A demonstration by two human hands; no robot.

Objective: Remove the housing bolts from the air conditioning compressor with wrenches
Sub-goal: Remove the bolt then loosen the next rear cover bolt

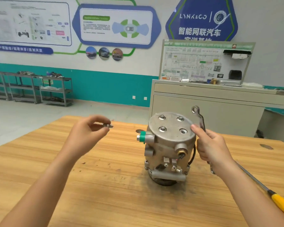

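Left hand pinches a bolt while right hand grips a wrench, thumb touching the compressor.

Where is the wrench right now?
The wrench is right of centre in the head view, gripped in the right hand against the right side of the compressor, ring end poking above its top.

Compressor stands upright toward the counter's far edge; a screwdriver lies at the right edge. Left half and near edge lie open
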